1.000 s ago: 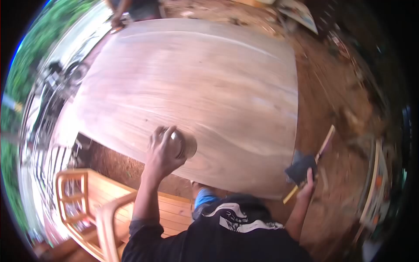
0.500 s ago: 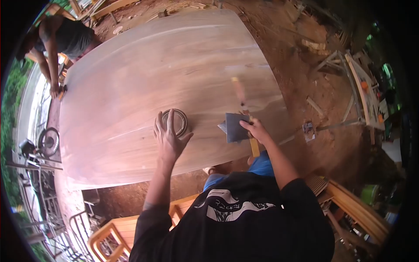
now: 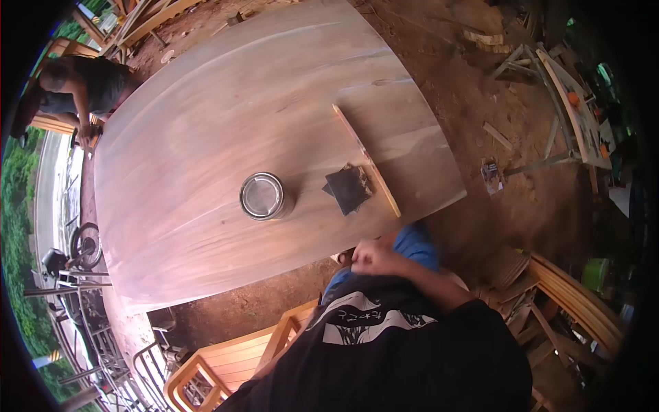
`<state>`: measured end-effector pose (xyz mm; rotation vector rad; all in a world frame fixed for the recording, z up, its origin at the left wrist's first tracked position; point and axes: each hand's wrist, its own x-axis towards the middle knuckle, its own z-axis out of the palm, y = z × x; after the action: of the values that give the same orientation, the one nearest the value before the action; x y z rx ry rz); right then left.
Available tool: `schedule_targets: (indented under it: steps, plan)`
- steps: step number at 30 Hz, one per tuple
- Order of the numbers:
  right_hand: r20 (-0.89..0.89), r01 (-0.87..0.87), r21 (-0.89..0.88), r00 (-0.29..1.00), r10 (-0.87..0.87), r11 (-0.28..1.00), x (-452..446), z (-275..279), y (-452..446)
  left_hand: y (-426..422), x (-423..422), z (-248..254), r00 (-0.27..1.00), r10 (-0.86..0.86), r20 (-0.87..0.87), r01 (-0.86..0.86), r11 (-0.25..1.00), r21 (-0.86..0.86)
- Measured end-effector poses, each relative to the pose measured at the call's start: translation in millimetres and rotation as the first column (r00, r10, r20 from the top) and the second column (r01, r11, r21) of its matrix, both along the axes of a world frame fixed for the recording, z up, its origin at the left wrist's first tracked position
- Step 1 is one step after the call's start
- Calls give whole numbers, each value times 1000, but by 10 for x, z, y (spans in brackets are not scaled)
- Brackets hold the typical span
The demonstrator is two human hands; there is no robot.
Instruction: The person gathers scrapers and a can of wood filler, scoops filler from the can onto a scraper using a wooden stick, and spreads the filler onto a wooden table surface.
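My right hand (image 3: 374, 259) is drawn back in front of my black shirt, just off the near edge of the large wooden tabletop (image 3: 185, 144). Its fingers are curled closed, and whatever they may hold is hidden. My left hand is out of view. A round metal can (image 3: 263, 196) with a lid stands upright on the wood. To its right lie dark square sheets (image 3: 348, 190) that look like sandpaper, one over another. Beside them a long thin yellowish wooden stick (image 3: 368, 159) rests slantwise.
At the far left corner another person (image 3: 86, 86) bends over the tabletop's edge, hands on a small tool. A wooden bench (image 3: 237, 347) stands close on my near left. Wooden frames (image 3: 570, 113) and scraps lie on the dirt floor at right. A wheel (image 3: 86, 246) shows at left.
The dark sheet has left my right hand and lies on the tabletop by the stick. That hand has pulled back to my body. My left hand has left the can and gone out of view.
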<state>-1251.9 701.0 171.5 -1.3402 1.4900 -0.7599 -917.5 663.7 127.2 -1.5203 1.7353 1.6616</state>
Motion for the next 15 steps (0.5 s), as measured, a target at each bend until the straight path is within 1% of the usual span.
schedule_targets:
  steps: [1, 2, 3, 4, 5, 7, 8, 11, 12, 13, 14, 15]
  plan:
    - [-11, -202, 29, 979, 202, 979, 37, -125, 19, 59, 54, -54, 999, -29, 35, 28, 999, 31]
    - [45, -297, 209, 955, 294, 932, 26, -114, -60, 75, 66, -54, 997, -54, 59, 51, 998, 48]
    - [118, -389, 372, 920, 373, 843, 32, -111, -159, 89, 69, -61, 995, -70, 75, 66, 996, 52]
    - [217, -535, 353, 845, 489, 767, 49, -325, -239, 82, 55, -54, 992, -87, 90, 82, 995, 57]
    - [290, -643, 354, 766, 574, 679, 74, -420, -354, 77, 17, -60, 990, -103, 100, 97, 994, 56]
    - [424, -817, 316, 576, 699, 482, 95, -556, -669, 31, -129, -9, 984, -132, 117, 127, 991, 50]
    - [441, -846, 286, 533, 722, 450, 136, -615, -762, 18, -245, -6, 981, -149, 123, 144, 989, 43]
    - [659, -859, 354, 509, 554, 369, 216, -682, -882, 5, -565, -10, 977, -164, 135, 162, 987, 23]
    - [680, -896, 161, 405, 611, 415, 350, -1033, -866, -12, -720, -16, 978, -163, 133, 163, 987, 11]
    - [511, -877, 123, 458, 727, 465, 381, -1000, -899, -31, -859, -32, 977, -171, 129, 172, 985, 2]
    - [491, -888, 166, 452, 745, 429, 357, -1001, -933, -43, -994, -72, 976, -180, 126, 182, 983, -3]
    - [485, -896, 206, 442, 755, 392, 322, -832, -931, -75, -1110, -95, 972, -199, 123, 202, 979, -7]
